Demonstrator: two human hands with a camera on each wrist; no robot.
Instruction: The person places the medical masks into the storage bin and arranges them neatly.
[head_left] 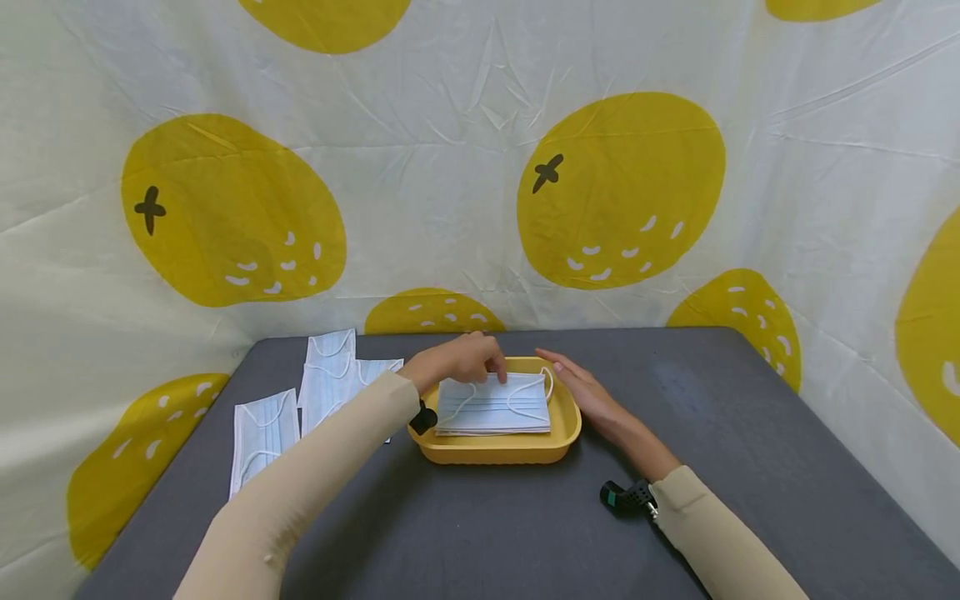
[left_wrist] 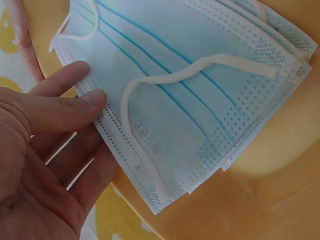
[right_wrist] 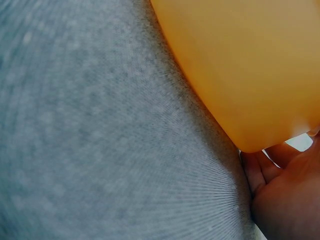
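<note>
A yellow tray point(head_left: 491, 452) holds a stack of pale blue pleated face masks point(head_left: 495, 404) with white ear loops. Over the tray's far left part, my left hand point(head_left: 462, 357) reaches down to the far edge of the stack. In the left wrist view its thumb point(left_wrist: 92, 100) lies on the border of the top face mask point(left_wrist: 165, 95), pinching it against fingers partly hidden behind that edge. Along the tray's right side rests my right hand point(head_left: 588, 396), its fingers extended. The right wrist view shows that hand low beside the tray wall point(right_wrist: 240, 75).
More face masks point(head_left: 327, 375) lie on the dark grey table point(head_left: 480, 533), left of the tray, partly covered by my left sleeve point(head_left: 315, 483). One face mask point(head_left: 262, 433) lies nearer. Behind the table hangs a white curtain point(head_left: 435, 208) with yellow fruit prints.
</note>
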